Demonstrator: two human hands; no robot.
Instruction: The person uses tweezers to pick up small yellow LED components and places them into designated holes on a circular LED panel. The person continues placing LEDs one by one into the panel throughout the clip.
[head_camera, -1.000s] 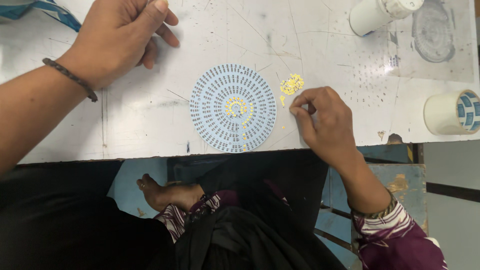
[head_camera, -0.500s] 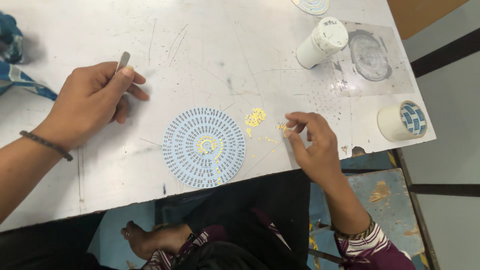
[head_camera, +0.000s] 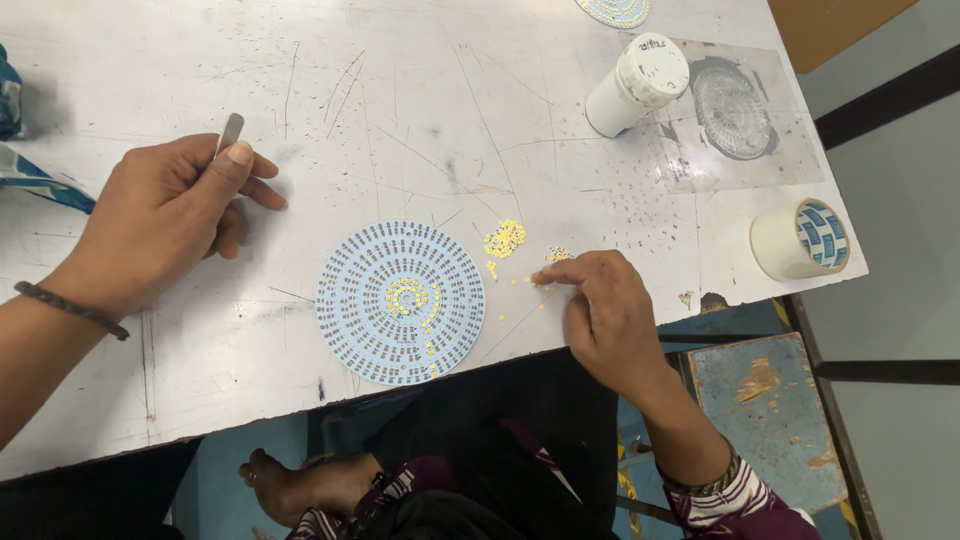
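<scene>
Tiny yellow square chips (head_camera: 505, 238): light, easy to lose; right hand (head_camera: 600, 310) fingertip presses one, left hand (head_camera: 165, 220) pinches thin metal tweezers (head_camera: 230, 132) beside round blue board (head_camera: 400, 302).

Scratched white table (head_camera: 420, 90) — round circuit board (head_camera: 400, 302), yellow chips (head_camera: 504, 238), tape roll (head_camera: 800, 240), white jar (head_camera: 638, 85).

A white plastic jar (head_camera: 636, 85) lies tipped on my scratched bench (head_camera: 400, 90) beside a clear film sheet (head_camera: 740, 115). A roll of masking tape (head_camera: 800, 240) sits near the bench's corner, above a worn blue stool (head_camera: 765, 420).

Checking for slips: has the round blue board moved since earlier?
No. The round blue board still lies at the table edge, yellow chip pile at its upper right.
</scene>
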